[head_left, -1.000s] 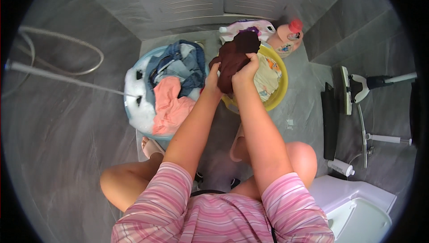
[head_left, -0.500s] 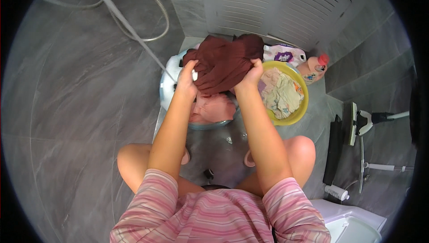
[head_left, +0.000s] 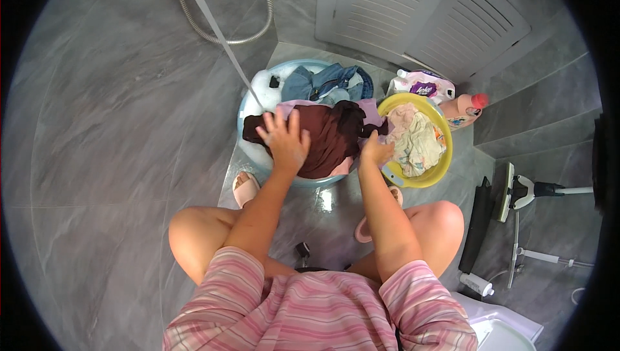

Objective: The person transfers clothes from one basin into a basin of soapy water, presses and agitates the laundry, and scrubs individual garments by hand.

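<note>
In the head view, the person squatted over a wide blue basin (head_left: 316,183) on the grey tiled floor (head_left: 294,212), and a dark maroon garment (head_left: 323,134) lay across the near half of it. The left hand (head_left: 284,144) rested over the garment's left part with its fingers spread and clenched on nothing, perhaps to press or flatten the cloth. The right hand (head_left: 376,151) was at the garment's right end, by the gap between the two basins, thumb and fingers close to its dark edge; whether they pinched the cloth could not be told. Beneath the garment, lilac cloth (head_left: 370,111) showed on the far right and pink cloth (head_left: 342,167) at the near edge, while blue jeans (head_left: 316,84) lay at the far side. White foam (head_left: 261,83) filled the left, where what looked like a jet of water (head_left: 213,25) came down from the far left, likely aimed there to wet the load. Just to the right, a yellow basin (head_left: 441,171) held pale garments (head_left: 413,141), probably to keep them apart from the darker ones. Beyond it stood a bottle with a red cap (head_left: 462,112) beside a white and purple package (head_left: 420,83), seemingly set within reach.
</note>
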Motion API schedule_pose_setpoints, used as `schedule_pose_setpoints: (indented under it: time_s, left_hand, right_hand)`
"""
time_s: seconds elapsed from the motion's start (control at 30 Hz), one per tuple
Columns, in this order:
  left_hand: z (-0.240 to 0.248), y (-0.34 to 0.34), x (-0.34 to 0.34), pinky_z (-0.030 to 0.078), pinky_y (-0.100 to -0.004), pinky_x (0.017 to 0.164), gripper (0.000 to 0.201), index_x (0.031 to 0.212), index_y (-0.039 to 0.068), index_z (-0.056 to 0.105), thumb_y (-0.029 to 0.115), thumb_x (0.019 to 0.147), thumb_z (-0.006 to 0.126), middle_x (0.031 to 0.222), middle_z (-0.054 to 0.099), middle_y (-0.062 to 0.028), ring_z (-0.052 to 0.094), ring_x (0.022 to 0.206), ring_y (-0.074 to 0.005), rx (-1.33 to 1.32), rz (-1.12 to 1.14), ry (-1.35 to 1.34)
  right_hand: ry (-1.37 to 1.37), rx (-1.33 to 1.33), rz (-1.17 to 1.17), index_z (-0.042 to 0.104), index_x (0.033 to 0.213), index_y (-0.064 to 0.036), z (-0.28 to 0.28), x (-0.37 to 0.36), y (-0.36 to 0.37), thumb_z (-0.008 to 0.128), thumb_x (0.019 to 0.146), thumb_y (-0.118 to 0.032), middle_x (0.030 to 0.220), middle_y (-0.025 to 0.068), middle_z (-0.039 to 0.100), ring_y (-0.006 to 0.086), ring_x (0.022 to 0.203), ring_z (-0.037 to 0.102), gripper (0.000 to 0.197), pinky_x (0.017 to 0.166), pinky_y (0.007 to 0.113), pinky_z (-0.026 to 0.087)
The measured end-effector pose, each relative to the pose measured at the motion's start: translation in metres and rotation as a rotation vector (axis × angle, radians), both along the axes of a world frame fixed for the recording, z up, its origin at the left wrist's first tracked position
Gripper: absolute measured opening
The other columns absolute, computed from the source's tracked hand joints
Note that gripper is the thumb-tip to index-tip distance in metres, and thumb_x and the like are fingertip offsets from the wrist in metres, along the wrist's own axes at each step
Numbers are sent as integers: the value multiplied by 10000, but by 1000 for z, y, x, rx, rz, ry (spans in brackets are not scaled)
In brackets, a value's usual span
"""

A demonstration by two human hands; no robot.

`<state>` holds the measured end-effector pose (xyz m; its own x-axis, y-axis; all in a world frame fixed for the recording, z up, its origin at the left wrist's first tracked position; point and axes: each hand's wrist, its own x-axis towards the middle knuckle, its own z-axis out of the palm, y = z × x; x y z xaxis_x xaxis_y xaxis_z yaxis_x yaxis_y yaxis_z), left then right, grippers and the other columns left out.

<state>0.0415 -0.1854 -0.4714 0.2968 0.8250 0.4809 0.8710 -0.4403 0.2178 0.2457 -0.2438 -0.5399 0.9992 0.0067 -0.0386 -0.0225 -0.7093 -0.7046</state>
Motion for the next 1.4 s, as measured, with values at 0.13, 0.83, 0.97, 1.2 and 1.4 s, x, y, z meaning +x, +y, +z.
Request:
schedule_pose_setpoints:
  time_s: [0.13,0.83,0.97,1.2,1.4]
  left_hand:
    - [11,-8,24,242,-724,899,798,1301,238,461,558,608,694,1430,264,-159,232,1291,-444,-259,-281,157]
    - [-45,14,22,287,-691,928,933,1373,280,338,495,570,762,1483,108,-105,114,1343,-419,-605,-180,306]
    - [-60,21,20,285,-689,931,956,1378,282,326,489,558,773,1488,86,-108,101,1345,-424,-658,-188,289]
    - [-82,34,23,349,-666,897,953,1366,247,354,474,544,780,1489,57,-138,125,1329,-459,-666,-224,273]
    - [-98,39,31,368,-603,927,970,1379,246,325,432,551,796,1490,26,-136,99,1340,-445,-739,-185,327]
  right_hand:
    - [214,341,111,298,1308,73,-45,21,-14,721,698,-354,1277,285,404,377,1197,392,857,1003,407,327]
    - [65,22,1304,278,1363,-119,9,-3,18,758,609,-330,1084,225,570,373,1001,555,919,819,448,450]
    - [254,-57,1252,211,1358,-107,-10,0,21,725,627,-226,1055,278,575,401,974,573,901,855,416,447]
    - [360,-173,1193,237,1295,-96,-30,3,40,722,629,-210,1080,269,563,404,1013,552,832,871,427,434]
    - [315,-295,1114,258,1239,-74,-52,-7,49,750,619,-172,1036,270,560,422,1004,541,797,864,446,432]
